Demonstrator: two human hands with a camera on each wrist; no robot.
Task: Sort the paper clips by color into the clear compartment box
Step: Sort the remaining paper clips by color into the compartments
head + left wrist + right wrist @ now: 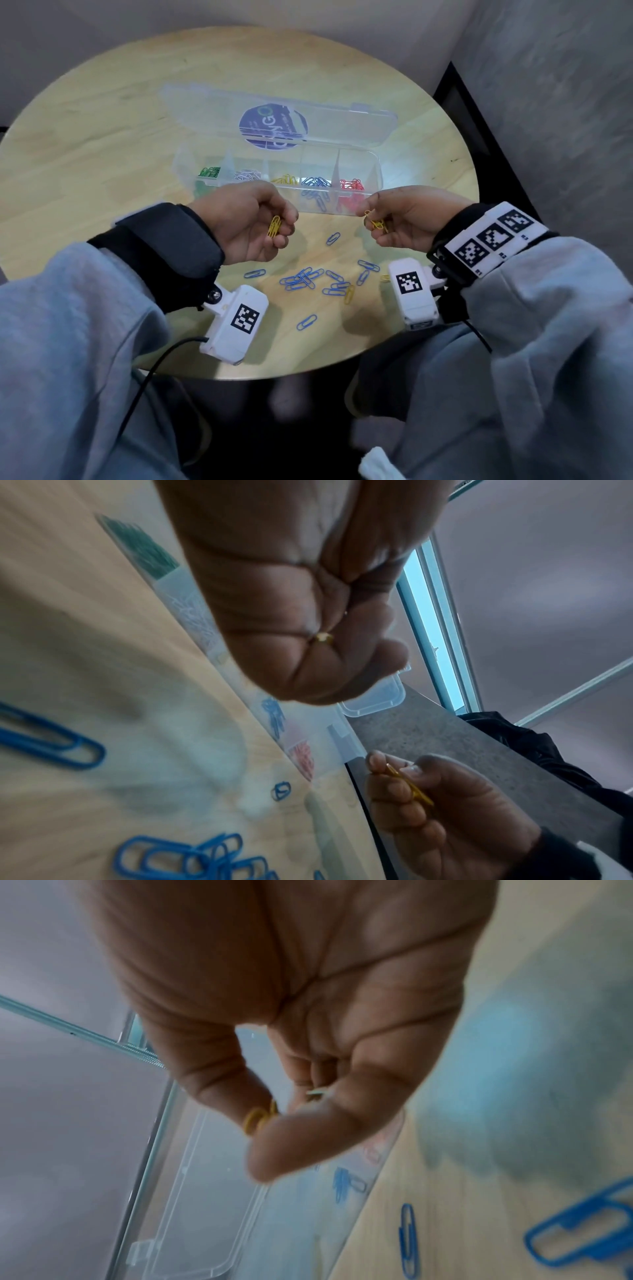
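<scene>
A clear compartment box (375,161) lies open on the round wooden table (102,113), its lid (342,118) folded back. Its compartments hold green (209,171), white (247,175), yellow (286,179), blue (317,181) and red clips (351,184). My left hand (253,219) hovers just in front of the box, fingers curled round yellow clips (274,226). My right hand (404,219) pinches more yellow clips (376,222) near the box's right end; these yellow clips (255,1119) show between thumb and finger in the right wrist view.
Several blue clips (308,277) lie loose on the table between my wrists, with one yellow clip (349,294) among them and a single blue clip (306,322) nearer the front edge. Grey walls and a dark floor gap border the table at right.
</scene>
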